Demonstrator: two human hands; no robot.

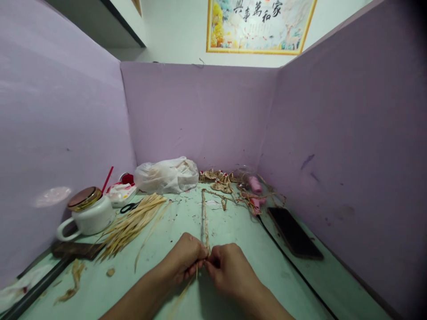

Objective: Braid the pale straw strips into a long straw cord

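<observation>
A thin braided straw cord (205, 218) runs from the back of the table toward me, its near end between my two hands. My left hand (187, 260) is closed, thumb and fingers pinching the cord's end. Close beside it on the right, my right hand (230, 266) is closed too, its fingertips at the same spot on the cord. Loose straw strands (183, 293) hang down below my hands toward the table's front. The fingers hide the exact point where strands and braid meet.
Left lie a straw bundle (136, 224), black-handled scissors (128, 207), a lidded white mug (93, 218) and a dark-handled tool (43, 280). A plastic bag (167, 174) and woven straw pieces (220, 182) sit behind. Right are a phone (295, 233) and a black cable (293, 266). Purple panels (200, 115) enclose three sides.
</observation>
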